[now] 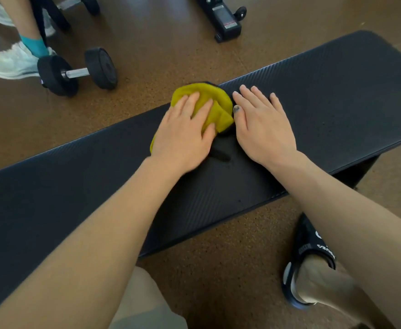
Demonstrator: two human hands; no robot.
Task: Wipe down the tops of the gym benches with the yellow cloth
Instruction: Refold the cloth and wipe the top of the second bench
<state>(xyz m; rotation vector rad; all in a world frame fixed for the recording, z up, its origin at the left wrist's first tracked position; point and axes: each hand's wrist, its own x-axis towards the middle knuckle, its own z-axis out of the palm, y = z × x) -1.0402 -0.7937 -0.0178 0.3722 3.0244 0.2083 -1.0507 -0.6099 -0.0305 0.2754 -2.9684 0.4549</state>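
A long black padded gym bench (325, 96) runs from lower left to upper right across the view. A bunched yellow cloth (214, 103) lies on its far edge near the middle. My left hand (185, 134) presses flat on the cloth with fingers spread and nearly straight. My right hand (263, 124) rests flat on the bench top just right of the cloth, fingers straight, its thumb beside the cloth's edge. Part of the cloth is hidden under my left palm.
A black dumbbell (76, 72) lies on the brown floor beyond the bench at left, next to another person's foot in a white shoe (9, 62). A black wheeled equipment base (225, 20) stands at the top. My foot in a black slide (311, 264) is below the bench.
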